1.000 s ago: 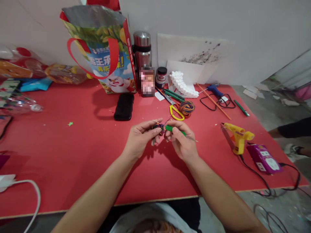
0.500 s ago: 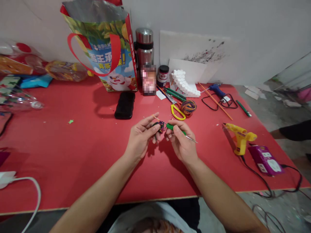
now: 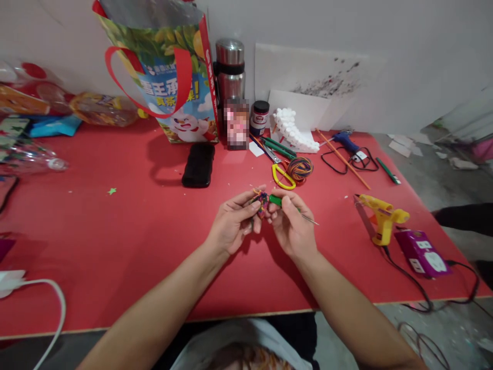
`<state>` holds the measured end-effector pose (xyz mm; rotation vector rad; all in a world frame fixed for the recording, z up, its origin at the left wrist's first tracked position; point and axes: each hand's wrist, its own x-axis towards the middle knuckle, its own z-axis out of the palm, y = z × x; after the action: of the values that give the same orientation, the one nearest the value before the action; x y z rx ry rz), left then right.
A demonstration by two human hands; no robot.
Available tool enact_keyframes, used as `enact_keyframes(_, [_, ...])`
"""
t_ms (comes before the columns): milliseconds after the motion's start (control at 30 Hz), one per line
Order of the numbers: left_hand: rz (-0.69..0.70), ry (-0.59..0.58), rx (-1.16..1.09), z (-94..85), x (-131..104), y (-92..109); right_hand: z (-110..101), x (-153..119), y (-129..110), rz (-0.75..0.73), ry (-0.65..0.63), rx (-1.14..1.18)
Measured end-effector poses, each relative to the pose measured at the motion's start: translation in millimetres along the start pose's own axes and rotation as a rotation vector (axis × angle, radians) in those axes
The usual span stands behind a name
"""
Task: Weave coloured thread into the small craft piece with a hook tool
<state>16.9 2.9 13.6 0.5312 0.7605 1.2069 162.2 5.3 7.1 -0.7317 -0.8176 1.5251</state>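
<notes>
Between the thumb and fingers of my left hand (image 3: 231, 221) is a small piece of multicoloured crochet work (image 3: 263, 201), dark with pink and orange strands. My right hand (image 3: 295, 223) is closed on a crochet hook (image 3: 276, 200) with a green handle; a thin metal end sticks out behind toward the right. The other end of the hook points at the crochet work, and its tip is hidden there. Beyond my hands lies a ball of multicoloured yarn (image 3: 300, 168), beside scissors with yellow and red handles (image 3: 284, 177).
A black phone-like case (image 3: 198, 165) lies ahead left, before a tall printed bag (image 3: 185, 82) and a steel flask (image 3: 231, 67). A yellow glue gun (image 3: 383, 218) and purple box (image 3: 421, 252) with cords are at right. A white cable (image 3: 57, 298) crosses the near left.
Both hands have shifted slightly to the right with the crochet work and hook. The crochet work and the hook's green handle are now closer together.
</notes>
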Motion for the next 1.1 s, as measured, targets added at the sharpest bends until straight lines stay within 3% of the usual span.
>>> enact_keyframes(167, [0.014,0.048,0.078,2.3,0.2,1.3,0.5,8.3,0.6,0.114,0.026,0.055])
enact_keyframes(333, [0.065,0.081,0.182,-3.5,0.4,10.5,-6.0,12.3,-2.5,0.107,-0.004,0.029])
enact_keyframes(600, [0.138,0.068,0.124,-0.3,0.9,12.3,-7.1,8.2,1.8,0.131,-0.08,0.006])
enact_keyframes(767, [0.149,0.116,0.074,0.7,3.3,7.7,-3.0,4.9,5.1,0.083,-0.044,0.03])
enact_keyframes(1000, [-0.012,0.251,-0.215,8.9,0.7,-2.4,-1.4,-1.6,14.8,-0.011,0.007,-0.047])
enact_keyframes(1100, [0.066,0.23,-0.161,10.0,-1.1,-3.1,-4.3,-0.2,14.5,-0.056,-0.02,-0.088])
